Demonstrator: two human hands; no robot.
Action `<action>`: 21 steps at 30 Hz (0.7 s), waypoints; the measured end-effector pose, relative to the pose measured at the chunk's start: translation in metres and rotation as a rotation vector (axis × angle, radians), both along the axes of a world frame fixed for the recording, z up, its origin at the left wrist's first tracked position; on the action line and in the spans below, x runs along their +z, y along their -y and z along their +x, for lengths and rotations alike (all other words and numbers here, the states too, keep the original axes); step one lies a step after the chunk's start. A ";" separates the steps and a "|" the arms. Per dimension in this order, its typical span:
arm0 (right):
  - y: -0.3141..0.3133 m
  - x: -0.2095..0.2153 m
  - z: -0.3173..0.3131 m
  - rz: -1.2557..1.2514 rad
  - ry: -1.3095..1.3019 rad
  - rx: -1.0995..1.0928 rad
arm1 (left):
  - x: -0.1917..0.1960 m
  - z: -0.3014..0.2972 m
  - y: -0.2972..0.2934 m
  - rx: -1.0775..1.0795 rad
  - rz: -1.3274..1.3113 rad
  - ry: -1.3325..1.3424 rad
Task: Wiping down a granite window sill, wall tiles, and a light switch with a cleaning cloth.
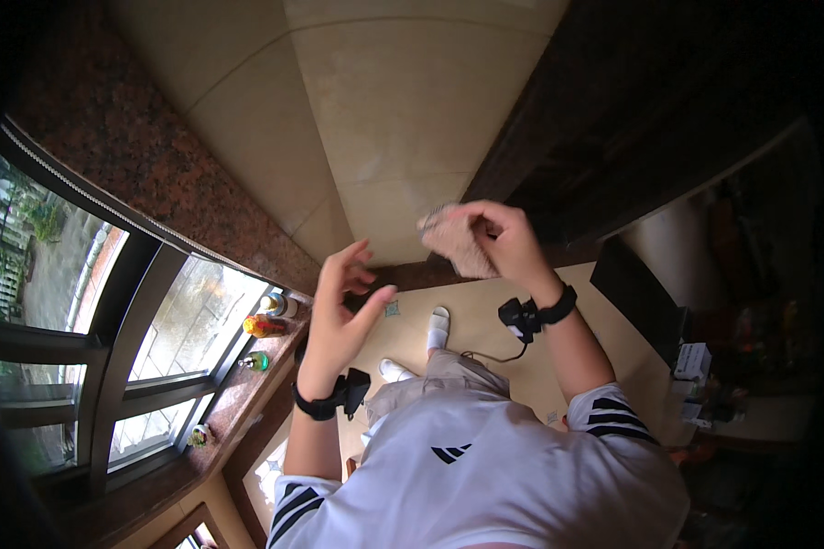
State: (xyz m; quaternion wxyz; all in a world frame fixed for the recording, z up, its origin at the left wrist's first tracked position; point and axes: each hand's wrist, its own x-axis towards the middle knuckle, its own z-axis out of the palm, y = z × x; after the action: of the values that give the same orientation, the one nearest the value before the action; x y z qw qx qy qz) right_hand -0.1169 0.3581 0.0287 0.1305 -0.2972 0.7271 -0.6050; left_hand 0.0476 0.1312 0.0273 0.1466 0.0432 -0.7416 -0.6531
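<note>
My right hand (515, 245) is raised in front of me, pinching a crumpled beige cloth (458, 245) between thumb and fingers. The cloth hangs off to the left of the hand, slightly blurred. My left hand (341, 306) is held up at about the same distance, thumb and fingers apart, with nothing in it. A gap separates it from the cloth. Both hands are in the air before a beige tiled wall (398, 119), and I cannot tell how close the cloth is to it. Each wrist wears a black band with a small black device.
On the left, a dark-framed window (110, 357) stands over a reddish stone sill (233, 403). Along the sill are an orange-yellow bottle (264, 326), a white bottle (275, 304) and a green bottle (254, 361). A black panel (636, 297) and a white box (693, 360) lie to the right.
</note>
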 end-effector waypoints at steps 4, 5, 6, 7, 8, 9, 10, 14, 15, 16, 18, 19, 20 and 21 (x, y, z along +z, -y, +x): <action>0.007 0.039 0.039 0.121 -0.479 0.000 | 0.006 -0.011 -0.028 -0.288 -0.026 0.001; 0.007 0.043 0.042 0.175 -0.636 -0.020 | 0.005 -0.011 -0.034 -0.305 -0.007 0.002; 0.006 0.044 0.045 0.228 -0.795 -0.039 | 0.003 -0.011 -0.039 -0.318 0.011 0.002; 0.005 0.041 0.048 0.272 -0.759 -0.060 | 0.000 -0.010 -0.042 -0.318 0.009 0.001; 0.004 0.043 0.052 0.269 -0.761 -0.058 | -0.002 -0.010 -0.045 -0.314 0.034 0.008; 0.005 0.050 0.057 0.303 -0.853 -0.120 | -0.004 -0.008 -0.046 -0.307 0.060 0.015; 0.007 0.056 0.061 0.336 -0.944 -0.180 | -0.007 -0.007 -0.047 -0.299 0.058 0.014; 0.017 0.070 0.074 0.391 -1.008 -0.208 | -0.005 0.004 -0.049 -0.212 0.087 -0.044; 0.019 0.071 0.074 0.397 -1.025 -0.194 | -0.002 0.008 -0.050 -0.199 0.140 -0.050; 0.021 0.073 0.076 0.402 -1.042 -0.180 | -0.001 0.010 -0.052 -0.182 0.139 -0.053; 0.024 0.073 0.076 0.363 -1.055 -0.136 | 0.000 0.017 -0.055 -0.119 0.168 -0.133; 0.024 0.063 0.070 0.325 -0.944 -0.031 | 0.001 0.019 -0.054 -0.107 0.167 -0.136; 0.025 0.058 0.068 0.289 -0.831 0.073 | 0.003 0.022 -0.054 -0.070 0.095 -0.117; 0.026 0.056 0.068 0.248 -0.791 0.086 | 0.004 0.025 -0.052 -0.033 0.024 -0.097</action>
State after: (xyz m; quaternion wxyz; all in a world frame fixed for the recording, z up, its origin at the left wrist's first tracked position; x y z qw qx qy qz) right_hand -0.0486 0.3317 0.0848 -0.0990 -0.5189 0.7754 -0.3461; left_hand 0.0730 0.1836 0.0318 0.1708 0.0009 -0.7265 -0.6656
